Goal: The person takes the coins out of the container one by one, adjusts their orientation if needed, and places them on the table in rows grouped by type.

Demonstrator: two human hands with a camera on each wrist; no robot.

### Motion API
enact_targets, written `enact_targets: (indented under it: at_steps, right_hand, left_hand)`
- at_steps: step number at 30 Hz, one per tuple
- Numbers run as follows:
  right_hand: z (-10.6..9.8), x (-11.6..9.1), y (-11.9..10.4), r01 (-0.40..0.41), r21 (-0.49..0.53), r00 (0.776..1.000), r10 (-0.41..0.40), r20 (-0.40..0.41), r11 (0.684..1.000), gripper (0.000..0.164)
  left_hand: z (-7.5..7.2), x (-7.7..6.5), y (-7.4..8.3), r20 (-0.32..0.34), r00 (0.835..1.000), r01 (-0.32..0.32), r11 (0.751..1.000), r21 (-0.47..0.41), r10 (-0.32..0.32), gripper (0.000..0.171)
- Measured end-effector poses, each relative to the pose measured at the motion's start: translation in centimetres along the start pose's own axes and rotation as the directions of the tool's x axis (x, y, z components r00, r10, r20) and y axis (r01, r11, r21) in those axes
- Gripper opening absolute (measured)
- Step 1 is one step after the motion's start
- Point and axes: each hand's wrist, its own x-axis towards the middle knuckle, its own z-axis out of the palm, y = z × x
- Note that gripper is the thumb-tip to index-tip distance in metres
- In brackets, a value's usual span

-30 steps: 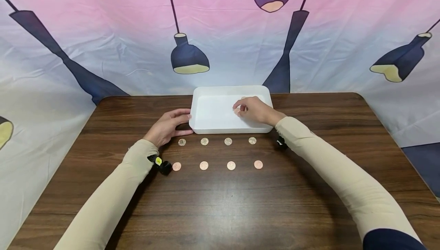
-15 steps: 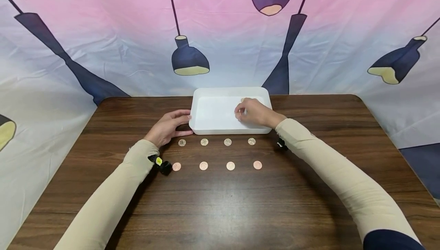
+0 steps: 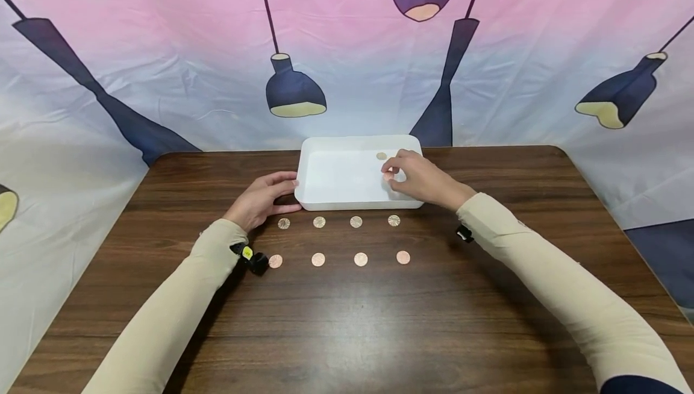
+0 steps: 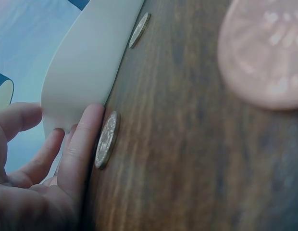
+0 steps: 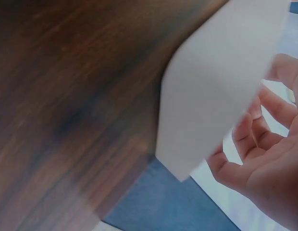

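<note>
My right hand (image 3: 425, 178) is over the right part of a white tray (image 3: 331, 171), pinching a copper-coloured coin (image 3: 388, 175) between thumb and fingers. Behind the fingers, a gold-toned coin (image 3: 381, 156) lies on the tray floor. In the right wrist view the hand shows past the tray's wall (image 5: 211, 91), and the pinched coin cannot be made out. My left hand (image 3: 260, 198) rests against the tray's left end with fingers fairly straight. The left wrist view shows its fingertips touching the tray's side (image 4: 86, 62), close beside a gold-toned coin (image 4: 107, 140).
A row of gold-toned coins (image 3: 355, 222) lies just in front of the tray on the wooden table (image 3: 347, 334). Nearer is a row of copper-coloured coins (image 3: 360, 259), its leftmost close to the left wrist camera (image 3: 258, 263). A printed cloth (image 3: 217, 81) hangs behind the table.
My right hand has shifted right with the copper-coloured coin held up between its fingers, uncovering the gold-toned coin in the tray. The left hand stays against the tray.
</note>
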Motion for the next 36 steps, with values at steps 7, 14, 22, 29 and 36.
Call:
enact_targets:
  at_steps: [7, 14, 22, 29, 36]
  right_hand:
    - [-1.4, -3.1, -0.5, -0.001, 0.001, 1.0, 0.001, -0.02, 1.0, 0.027]
    - [-1.3, -7.2, -1.1, 0.047, 0.061, 0.997, -0.043, -0.068, 0.997, 0.023]
    - [-0.8, -11.9, -0.6, 0.001, 0.074, 0.999, -0.003, 0.034, 0.997, 0.02]
    - [-0.1, -15.1, 0.5, 0.001, 0.059, 0.997, -0.006, 0.076, 0.998, 0.023]
    - [0.7, -16.1, 1.0, 0.008, 0.069, 0.995, -0.015, 0.102, 0.998, 0.023]
  left_hand:
    - [0.0, 0.1, 0.0, -0.003, 1.0, 0.002, 1.0, -0.004, -0.002, 0.056]
    - [-0.2, 0.0, 0.2, -0.015, 1.0, -0.023, 1.0, -0.02, 0.023, 0.056]
    - [0.1, 0.2, 0.0, -0.03, 0.999, -0.044, 0.998, -0.042, 0.042, 0.053]
    - [0.3, 0.1, 0.1, -0.029, 0.998, -0.049, 0.998, -0.044, 0.048, 0.054]
    - [0.3, -0.2, 0.4, -0.02, 0.999, -0.042, 0.998, -0.037, 0.042, 0.054]
